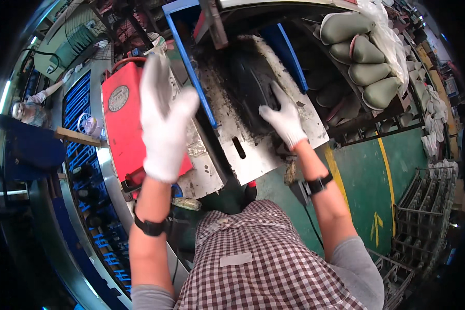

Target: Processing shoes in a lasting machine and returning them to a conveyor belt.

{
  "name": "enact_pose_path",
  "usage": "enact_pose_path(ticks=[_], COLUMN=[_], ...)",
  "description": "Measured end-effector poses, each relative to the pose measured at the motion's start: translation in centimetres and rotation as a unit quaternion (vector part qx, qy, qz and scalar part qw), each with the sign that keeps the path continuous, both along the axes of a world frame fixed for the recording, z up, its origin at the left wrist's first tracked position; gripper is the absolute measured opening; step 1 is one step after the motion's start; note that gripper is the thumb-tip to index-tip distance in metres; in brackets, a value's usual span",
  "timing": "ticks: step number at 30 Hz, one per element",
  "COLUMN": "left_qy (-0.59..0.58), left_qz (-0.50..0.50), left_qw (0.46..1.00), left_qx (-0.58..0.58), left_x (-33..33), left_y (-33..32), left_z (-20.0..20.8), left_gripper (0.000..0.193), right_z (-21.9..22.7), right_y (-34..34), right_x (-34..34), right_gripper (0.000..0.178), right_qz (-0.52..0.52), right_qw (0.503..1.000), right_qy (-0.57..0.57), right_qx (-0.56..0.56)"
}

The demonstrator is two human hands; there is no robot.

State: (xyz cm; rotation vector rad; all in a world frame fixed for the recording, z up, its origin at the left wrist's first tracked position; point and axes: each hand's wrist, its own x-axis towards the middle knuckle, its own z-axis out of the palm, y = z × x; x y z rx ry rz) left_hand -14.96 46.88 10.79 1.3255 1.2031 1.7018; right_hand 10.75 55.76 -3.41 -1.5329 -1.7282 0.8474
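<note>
My left hand [165,113], in a white knit glove, is raised over the edge of a red machine box [121,121]. Its thumb stands apart from the fingers and nothing shows in it. My right hand [285,118], gloved the same way, is over a black, worn pad [248,77] on a stained metal plate [258,160]. Thumb and fingers are spread there; whether they touch the pad I cannot tell. Blue side guards [191,72] flank the plate.
Grey-green shoe-shaped pieces [369,72] lie stacked on a rack at the right, beside clear plastic sheeting [390,39]. A wire rack [423,217] stands lower right. At the far left, another person [33,108] reaches toward a line with blue bars [77,106].
</note>
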Motion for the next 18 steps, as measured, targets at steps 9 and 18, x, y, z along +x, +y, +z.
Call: enact_pose_path(ticks=[9,18], left_qy=[0.204,0.356], left_qz=[-0.034,-0.177], left_qw=[0.972,0.917], left_qx=[0.114,0.039], left_x=[1.0,3.1], left_y=[14.8,16.0], left_z=[11.5,16.6], left_gripper=[0.069,0.054], right_z=[-1.9,-2.8], right_y=[6.3,6.8], right_x=[-3.9,-3.0], right_gripper=[0.086,0.089], right_qz=[-0.009,0.0], right_qw=[0.952,0.961], right_qy=[-0.304,-0.273], right_qx=[-0.036,-0.052])
